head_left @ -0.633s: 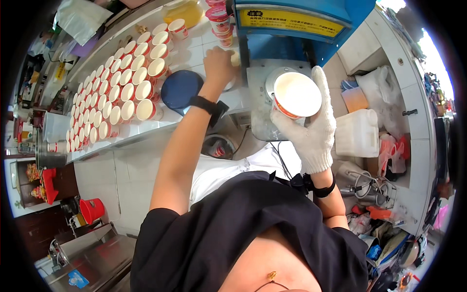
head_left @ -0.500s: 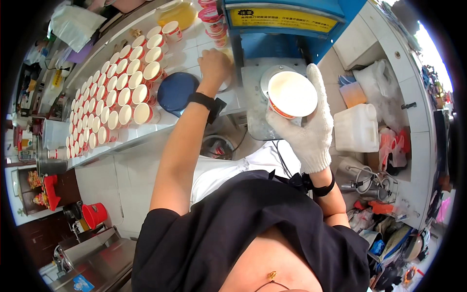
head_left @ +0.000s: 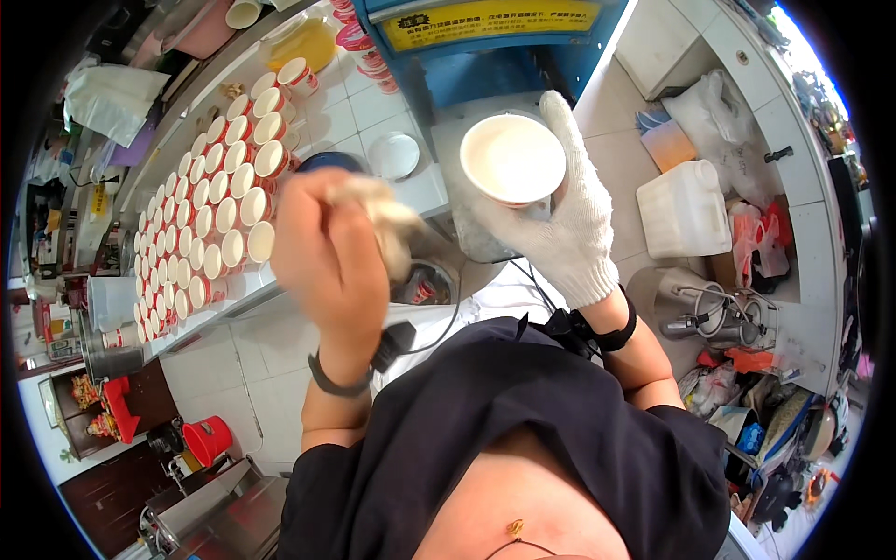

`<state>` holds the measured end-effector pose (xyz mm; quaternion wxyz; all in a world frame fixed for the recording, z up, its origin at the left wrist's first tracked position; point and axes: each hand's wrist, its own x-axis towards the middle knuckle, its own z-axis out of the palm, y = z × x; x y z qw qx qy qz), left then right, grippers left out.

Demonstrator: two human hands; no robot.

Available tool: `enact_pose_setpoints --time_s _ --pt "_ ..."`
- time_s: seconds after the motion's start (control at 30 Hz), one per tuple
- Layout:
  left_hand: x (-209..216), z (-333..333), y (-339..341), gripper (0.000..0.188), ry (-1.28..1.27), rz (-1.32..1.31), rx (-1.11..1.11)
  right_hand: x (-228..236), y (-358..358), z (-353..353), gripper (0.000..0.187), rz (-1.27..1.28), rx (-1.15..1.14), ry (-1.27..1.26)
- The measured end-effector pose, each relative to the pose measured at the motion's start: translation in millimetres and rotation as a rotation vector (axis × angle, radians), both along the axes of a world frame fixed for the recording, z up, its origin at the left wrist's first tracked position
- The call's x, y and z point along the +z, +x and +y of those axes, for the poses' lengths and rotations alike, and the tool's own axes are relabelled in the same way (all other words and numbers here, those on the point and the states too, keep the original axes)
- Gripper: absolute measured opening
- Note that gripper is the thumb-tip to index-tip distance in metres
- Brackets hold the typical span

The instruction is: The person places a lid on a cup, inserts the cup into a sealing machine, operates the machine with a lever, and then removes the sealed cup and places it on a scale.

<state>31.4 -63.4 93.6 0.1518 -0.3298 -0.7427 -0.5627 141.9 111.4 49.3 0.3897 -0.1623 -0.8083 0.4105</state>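
Observation:
My right hand (head_left: 569, 219) wears a white knitted glove and is wrapped round a paper cup (head_left: 513, 159) with a pale inside and a reddish outer wall. The cup sits in front of the blue machine (head_left: 485, 79), its mouth turned toward me. Bare and blurred by motion, my left hand (head_left: 336, 252) grips a crumpled cream-coloured cloth (head_left: 387, 224) above the counter's front edge. Just beyond it lie a dark blue round lid (head_left: 331, 161), partly hidden by the hand, and a white round dish or lid (head_left: 394, 155).
Rows of paper cups (head_left: 217, 187) cover the left of the tiled counter (head_left: 373, 103). Behind them is a tub of yellow stuff (head_left: 299, 42), near red-and-white stacked containers (head_left: 359, 47). A white jerrycan (head_left: 683, 210) and a metal pail (head_left: 686, 294) stand at right.
My left hand has come back from the counter toward me and now holds a cloth, uncovering the white round dish. My right hand still holds the cup. The whole view has shifted slightly.

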Motion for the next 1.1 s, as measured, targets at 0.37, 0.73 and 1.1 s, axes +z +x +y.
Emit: enact_pose_setpoints --time_s 0.37,0.73,1.1 --pt "17.4 37.6 50.0 0.019 -0.106 0.174 -0.172 -3.2 0.7 -4.9 0.084 0.021 0.055 0.072" --pt "14.8 40.5 53.7 0.014 -0.183 0.201 -0.246 -10.5 3.0 -3.0 0.090 0.041 0.118 0.011" --pt "-31.4 52.3 -104.5 0.018 -0.062 0.145 0.255 -11.8 7.7 13.4 0.099 0.059 -0.068 -0.083"
